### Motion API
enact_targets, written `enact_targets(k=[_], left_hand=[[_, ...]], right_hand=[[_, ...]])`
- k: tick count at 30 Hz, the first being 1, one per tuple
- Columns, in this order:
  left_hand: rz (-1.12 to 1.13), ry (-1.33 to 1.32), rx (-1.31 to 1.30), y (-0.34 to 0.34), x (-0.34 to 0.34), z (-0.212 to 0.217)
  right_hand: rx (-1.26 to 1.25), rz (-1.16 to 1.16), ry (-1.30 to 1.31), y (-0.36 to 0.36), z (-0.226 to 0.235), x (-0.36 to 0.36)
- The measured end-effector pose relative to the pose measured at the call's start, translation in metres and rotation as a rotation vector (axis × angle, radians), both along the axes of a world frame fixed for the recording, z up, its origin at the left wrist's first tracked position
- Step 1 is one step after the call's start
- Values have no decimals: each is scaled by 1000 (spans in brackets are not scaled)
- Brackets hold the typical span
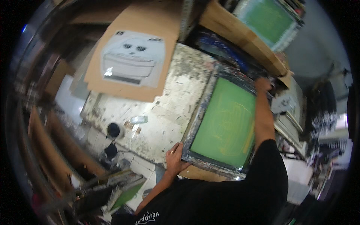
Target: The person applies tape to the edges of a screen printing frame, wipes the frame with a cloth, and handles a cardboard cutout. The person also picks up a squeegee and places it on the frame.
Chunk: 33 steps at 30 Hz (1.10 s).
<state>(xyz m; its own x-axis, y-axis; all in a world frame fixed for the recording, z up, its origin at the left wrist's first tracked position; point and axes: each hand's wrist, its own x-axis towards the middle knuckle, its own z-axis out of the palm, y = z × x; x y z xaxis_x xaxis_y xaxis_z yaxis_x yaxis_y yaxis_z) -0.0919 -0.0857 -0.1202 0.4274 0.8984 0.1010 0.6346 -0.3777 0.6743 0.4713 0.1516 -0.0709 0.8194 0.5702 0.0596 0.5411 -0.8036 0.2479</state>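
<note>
Black sleeves frame the left hand (174, 159) gripping the green screen frame (225, 122) at its near corner; right hand (263, 84) grips the far edge (frame lying on the paint-spattered tabletop (168, 108)). Seemingly positioning; next needs a level, two-handed shift.

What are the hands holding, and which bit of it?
Both hands hold the green screen-printing frame. The left hand grips its near corner; the right hand holds its far edge, near the far corner. The frame lies on the paint-stained table.
</note>
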Motion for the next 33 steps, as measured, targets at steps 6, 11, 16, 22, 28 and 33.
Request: enact_targets(k=[6,11,16,22,28,33], left_hand=[[-41,30,-72,-2,-9,-3],[-33,5,-24,-8,-9,0],[-21,26,-34,-13,-5,2],[-36,-10,13,-6,-2,-2],[-68,-51,4,-3,-2,9],[-74,-330,-112,9,-22,12]], right_hand=[[-45,497,109,-57,-44,106],[10,555,148,-59,-51,134],[24,454,177,-56,-47,112],[7,316,70,-67,-30,100],[278,589,102,-162,-11,-32],[416,624,586,-281,19,-184]])
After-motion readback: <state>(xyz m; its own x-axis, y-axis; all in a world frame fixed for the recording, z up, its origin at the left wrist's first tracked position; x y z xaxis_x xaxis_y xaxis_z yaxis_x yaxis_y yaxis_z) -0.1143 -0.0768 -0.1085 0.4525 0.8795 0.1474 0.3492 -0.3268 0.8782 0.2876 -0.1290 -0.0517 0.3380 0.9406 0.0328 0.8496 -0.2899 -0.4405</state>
